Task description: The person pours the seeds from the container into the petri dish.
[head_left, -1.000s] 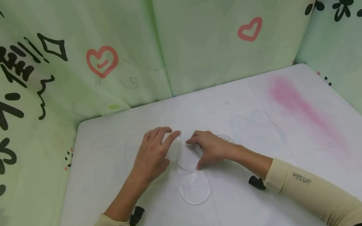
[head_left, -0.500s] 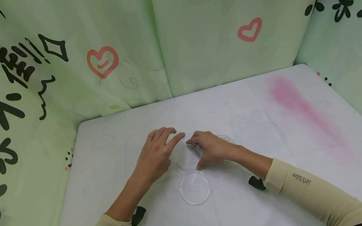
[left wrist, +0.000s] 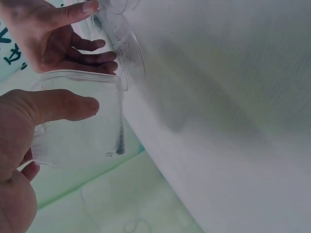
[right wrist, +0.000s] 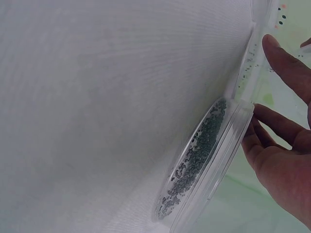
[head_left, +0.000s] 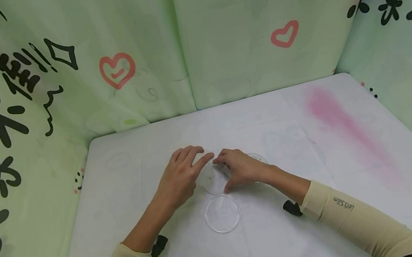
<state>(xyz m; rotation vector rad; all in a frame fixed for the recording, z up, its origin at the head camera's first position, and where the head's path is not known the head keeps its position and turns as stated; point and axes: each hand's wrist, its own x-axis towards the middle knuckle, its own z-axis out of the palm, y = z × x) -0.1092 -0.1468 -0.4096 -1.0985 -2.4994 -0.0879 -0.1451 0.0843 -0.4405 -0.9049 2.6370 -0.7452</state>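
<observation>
My left hand grips a clear plastic container, thumb along its side, tilted above the table. A small heap of dark granules sits in one corner of it. Just to its right, my right hand curves its thumb and fingers round the rim of a clear petri dish. Dark specks lie scattered in that dish. A second petri dish, with many dark green granules, stands beside the right hand and is partly hidden behind it in the head view.
In front of the held dish lies another clear round dish or lid. A white cloth covers the table, with a pink stain at the right. Green printed curtains enclose the back and sides.
My left hand has shifted slightly right, bringing the tilted container further over the petri dish. Dark specks now show in that dish. The right hand has stayed almost still.
</observation>
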